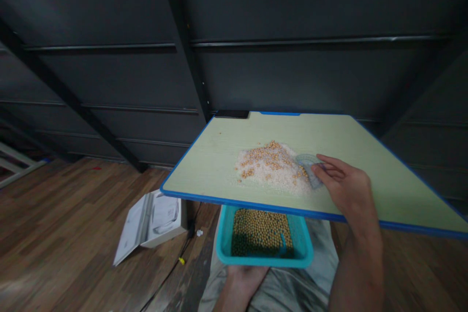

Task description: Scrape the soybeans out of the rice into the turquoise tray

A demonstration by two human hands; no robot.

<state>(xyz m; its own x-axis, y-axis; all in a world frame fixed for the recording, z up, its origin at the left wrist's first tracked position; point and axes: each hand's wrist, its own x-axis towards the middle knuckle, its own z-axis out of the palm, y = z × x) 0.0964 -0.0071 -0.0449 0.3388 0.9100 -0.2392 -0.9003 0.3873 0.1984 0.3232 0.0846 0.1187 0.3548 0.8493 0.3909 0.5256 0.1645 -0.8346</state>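
Note:
My right hand (340, 178) pinches a clear plastic protractor (309, 168) over the tabletop. The protractor's edge meets the right side of a pile of white rice (272, 175), with soybeans (268, 156) mixed through it. Below the table's front edge is a turquoise plastic basket (309, 248) holding many more soybeans (261, 231). From underneath, my left hand (244, 275) supports this basket above my lap; its fingers are mostly hidden behind the basket. A small turquoise piece (282, 243) lies among the beans inside.
The pale table (197, 170) has a blue rim. A black phone-like slab (232, 114) lies at its far left corner. An opened white box (164, 219) and a dark cable (168, 275) are on the wooden floor at left. Dark metal panels (310, 5) stand behind the table.

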